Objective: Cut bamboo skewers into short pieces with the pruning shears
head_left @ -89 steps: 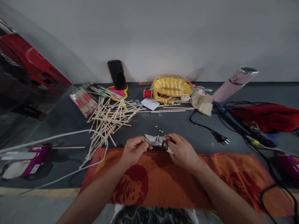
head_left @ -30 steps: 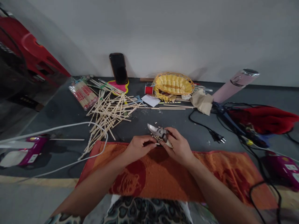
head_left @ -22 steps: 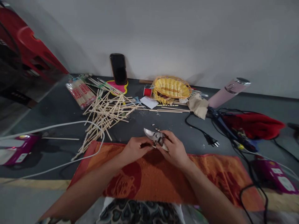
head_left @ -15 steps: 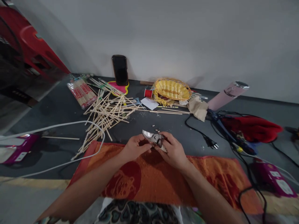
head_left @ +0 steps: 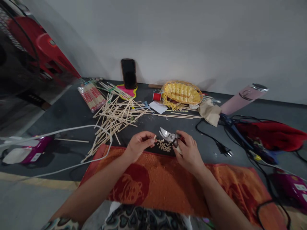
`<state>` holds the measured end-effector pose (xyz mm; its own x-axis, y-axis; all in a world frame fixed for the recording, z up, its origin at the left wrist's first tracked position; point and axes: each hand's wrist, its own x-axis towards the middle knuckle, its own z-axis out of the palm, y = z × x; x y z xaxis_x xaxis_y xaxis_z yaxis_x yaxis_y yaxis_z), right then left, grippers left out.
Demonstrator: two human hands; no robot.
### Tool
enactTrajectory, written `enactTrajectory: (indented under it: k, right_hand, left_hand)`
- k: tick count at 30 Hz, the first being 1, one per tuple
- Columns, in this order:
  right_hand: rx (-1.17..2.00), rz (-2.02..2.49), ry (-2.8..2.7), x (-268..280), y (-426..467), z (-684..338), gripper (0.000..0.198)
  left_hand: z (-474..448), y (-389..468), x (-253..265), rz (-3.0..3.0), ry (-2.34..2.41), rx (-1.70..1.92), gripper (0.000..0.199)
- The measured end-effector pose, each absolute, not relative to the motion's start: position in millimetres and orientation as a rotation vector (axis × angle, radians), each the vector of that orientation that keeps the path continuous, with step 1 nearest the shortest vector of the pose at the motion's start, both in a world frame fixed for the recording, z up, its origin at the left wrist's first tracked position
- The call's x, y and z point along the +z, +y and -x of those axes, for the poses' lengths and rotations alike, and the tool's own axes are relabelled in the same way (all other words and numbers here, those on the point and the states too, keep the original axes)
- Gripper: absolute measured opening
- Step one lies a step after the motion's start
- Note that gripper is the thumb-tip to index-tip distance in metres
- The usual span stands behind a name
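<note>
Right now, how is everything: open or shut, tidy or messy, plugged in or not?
Left hand: pinching a short stick piece
Right hand: gripping the shears
Shears: blades open
Short pieces: loose in a small pile
Long sticks: heaped, criss-crossed
Stick packet: wrapped in clear plastic
Phone: propped upright, screen dark
Black plug: unplugged, prongs bare
Orange towel: spread out, rumpled at the right

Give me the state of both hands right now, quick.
Left hand: closed, pinching a short piece of wooden stick.
Right hand: closed around the handles of the pruning shears, blades apart.
</note>
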<state>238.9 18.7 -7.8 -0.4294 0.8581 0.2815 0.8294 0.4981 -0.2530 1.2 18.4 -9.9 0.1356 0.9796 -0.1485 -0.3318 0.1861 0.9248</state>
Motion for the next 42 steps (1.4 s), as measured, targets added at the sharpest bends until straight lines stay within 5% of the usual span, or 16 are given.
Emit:
enactTrajectory:
  k: [42]
  right_hand:
    - [0.129, 1.329, -2.52, 2.4, 11.1, -232.1, 0.02]
  left_hand:
    - [3.8, 15.3, -1.4, -1.43, 1.068, 1.094, 0.017]
